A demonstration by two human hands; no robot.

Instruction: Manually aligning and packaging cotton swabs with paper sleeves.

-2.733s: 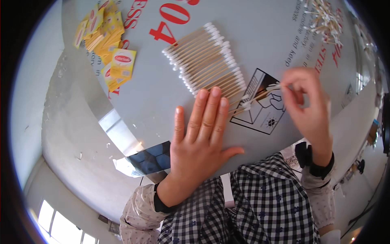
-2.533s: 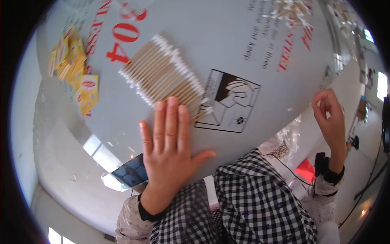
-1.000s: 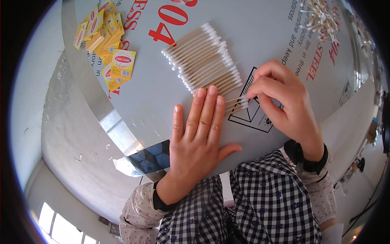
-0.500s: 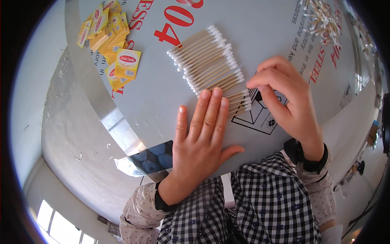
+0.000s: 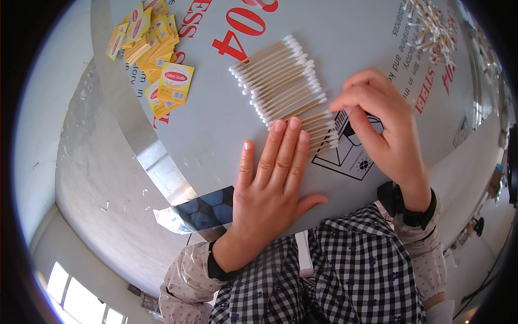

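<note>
A row of cotton swabs (image 5: 280, 76) lies side by side on the grey table top, white tips at both ends. My left hand (image 5: 270, 178) lies flat, fingers stretched out and thumb apart, its fingertips over the near end of the row and hiding parts of several swabs. At the right-hand tips, my right hand (image 5: 386, 127) is curled, its index fingertip beside a swab tip. Thumb and index are drawn close together; whether anything is between them I cannot make out.
Small yellow packets (image 5: 175, 82) are heaped at the far left of the table (image 5: 199, 146). A loose pile of cotton swabs (image 5: 434, 35) lies at the far right. The table's curved metal edge (image 5: 167, 173) runs along the left, with a dark patterned sheet (image 5: 208, 208) near my left wrist.
The view has shifted slightly, so the table's things sit a little further right and lower. My left hand stays flat on the swabs. The right hand remains curled, its fingertip now closer to a swab tip.
</note>
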